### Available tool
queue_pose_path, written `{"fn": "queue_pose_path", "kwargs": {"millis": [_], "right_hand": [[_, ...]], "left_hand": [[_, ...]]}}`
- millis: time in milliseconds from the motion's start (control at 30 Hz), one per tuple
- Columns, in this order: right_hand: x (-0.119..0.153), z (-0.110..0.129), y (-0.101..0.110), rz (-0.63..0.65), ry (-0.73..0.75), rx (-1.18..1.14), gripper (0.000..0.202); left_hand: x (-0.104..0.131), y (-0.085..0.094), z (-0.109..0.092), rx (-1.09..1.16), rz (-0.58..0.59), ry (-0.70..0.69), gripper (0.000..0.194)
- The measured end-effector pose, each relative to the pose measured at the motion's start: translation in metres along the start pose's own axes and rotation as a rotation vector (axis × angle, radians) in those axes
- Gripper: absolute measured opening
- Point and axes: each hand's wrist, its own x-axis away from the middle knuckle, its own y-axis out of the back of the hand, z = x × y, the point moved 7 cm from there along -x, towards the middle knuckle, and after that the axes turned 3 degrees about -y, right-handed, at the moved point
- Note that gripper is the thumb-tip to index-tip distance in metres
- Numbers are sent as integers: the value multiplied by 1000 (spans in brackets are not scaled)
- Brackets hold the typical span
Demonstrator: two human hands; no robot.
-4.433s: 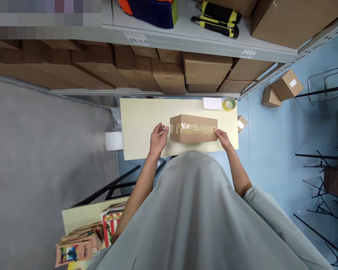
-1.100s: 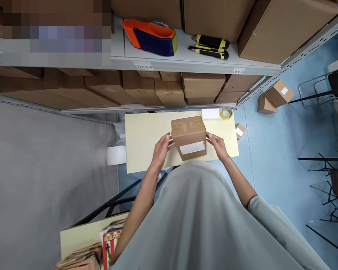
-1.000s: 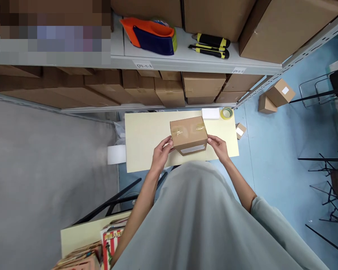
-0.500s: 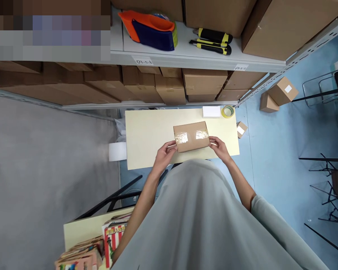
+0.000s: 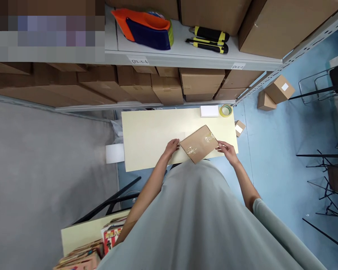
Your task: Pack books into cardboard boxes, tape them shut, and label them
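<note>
A brown cardboard box (image 5: 199, 144) with strips of shiny clear tape lies turned at an angle over the front of the pale yellow table (image 5: 149, 131). My left hand (image 5: 172, 147) is at the box's left corner, its fingers bent close together. At the right corner, my right hand (image 5: 227, 149) has its fingers and thumb on the box's edge. A white box (image 5: 209, 111) and a roll of yellowish tape (image 5: 225, 110) sit side by side at the table's back right.
Behind the table a grey shelf (image 5: 169, 58) holds cartons, box cutters (image 5: 210, 40) and an orange-and-blue pouch (image 5: 148, 32). Stacked magazines (image 5: 81, 255) lie at the lower left. Small cartons (image 5: 279, 89) and folding chairs stand on the blue floor at right.
The box has turned so that its left end points toward my body and its right end away. My left hand has shifted right and slightly up; my right hand has moved a little right.
</note>
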Motion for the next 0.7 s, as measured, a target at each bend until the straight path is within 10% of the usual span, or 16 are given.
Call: {"fn": "queue_pose_path", "kwargs": {"millis": [400,700], "right_hand": [[-22,-1,65,-316,-27,-95,68],[-51,11,32,-104,-69,-127,69]], "left_hand": [[15,-36,-22,93,207,120,69],[51,10,-51,228,9,-24,93]]}}
